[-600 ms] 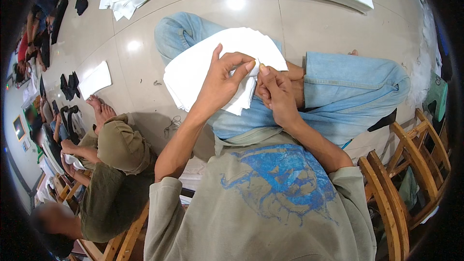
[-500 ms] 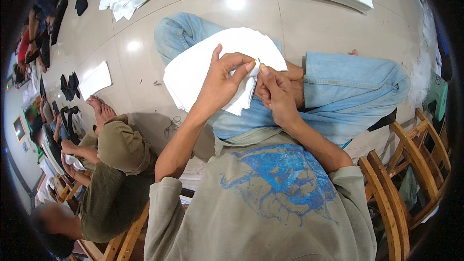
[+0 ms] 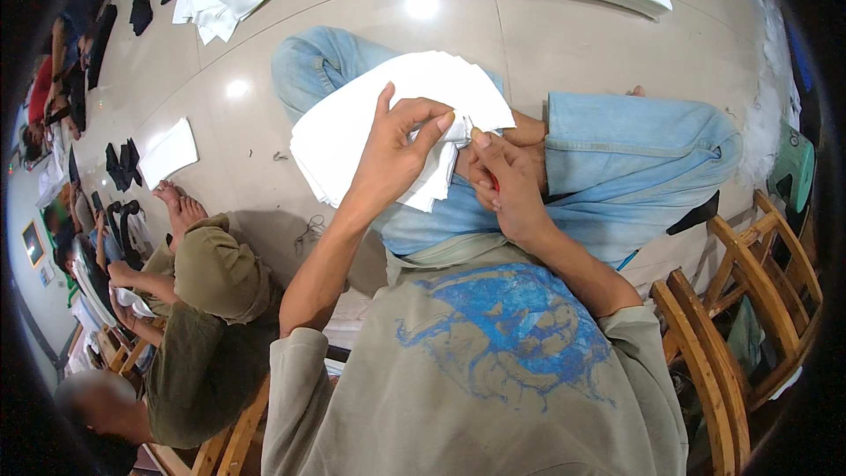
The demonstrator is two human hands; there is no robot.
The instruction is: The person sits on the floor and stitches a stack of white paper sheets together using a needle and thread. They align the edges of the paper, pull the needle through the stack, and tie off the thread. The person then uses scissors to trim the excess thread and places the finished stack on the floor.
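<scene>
White sheet stack [image 3: 370, 119] is fanned out over the person's jeans [image 3: 634, 145], about 11 o'clock from where they sit. From where I'm standing, I'd guess each sheet is light and soft, floppy rather than fragile, but a loose fan like that probably slides around, so I'd pinch near an edge and let the lap carry the bulk. Left hand [image 3: 401, 145] is over the stack's 6 o'clock side, thumb and index pinched together on a puckered edge at 3 o'clock, other fingers loose. Right hand [image 3: 507, 167] sits at 4 o'clock, curled snugly round a skinny tool [image 3: 494, 183], red bit showing; can't tell what kind tbh.
</scene>
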